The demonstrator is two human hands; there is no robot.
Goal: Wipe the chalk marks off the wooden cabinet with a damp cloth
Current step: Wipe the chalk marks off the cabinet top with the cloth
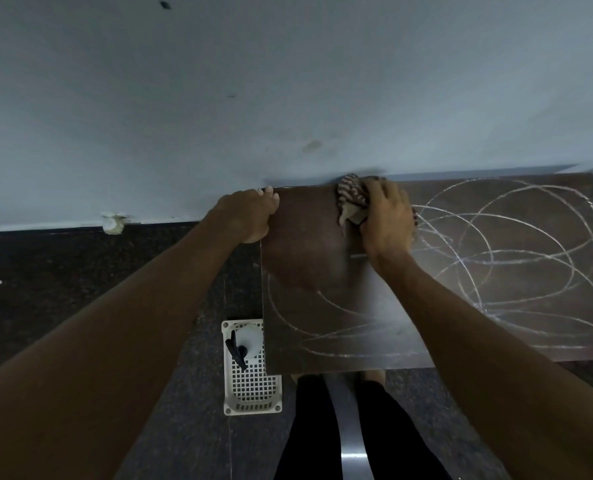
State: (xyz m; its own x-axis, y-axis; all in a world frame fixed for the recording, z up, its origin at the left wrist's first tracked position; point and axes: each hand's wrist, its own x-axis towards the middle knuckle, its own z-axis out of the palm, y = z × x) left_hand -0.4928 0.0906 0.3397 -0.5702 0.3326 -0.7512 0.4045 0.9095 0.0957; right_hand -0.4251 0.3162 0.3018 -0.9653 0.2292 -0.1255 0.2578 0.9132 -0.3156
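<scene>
While your left hand [253,216] grips the wooden cabinet's [322,271] far-left corner, your right hand [388,216] clutches the striped cloth [352,195] on its top near the wall, beside looping chalk marks [495,251]. White basket [253,389] on floor holds spray bottle [248,342].

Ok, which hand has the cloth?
The right hand, holding the striped cloth against the cabinet; the left hand only grips the cabinet's left edge.

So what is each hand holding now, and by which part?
The right hand holds the striped cloth bunched under its palm, pressed on the cabinet top. The left hand grips that top's left edge near the far corner.
</scene>
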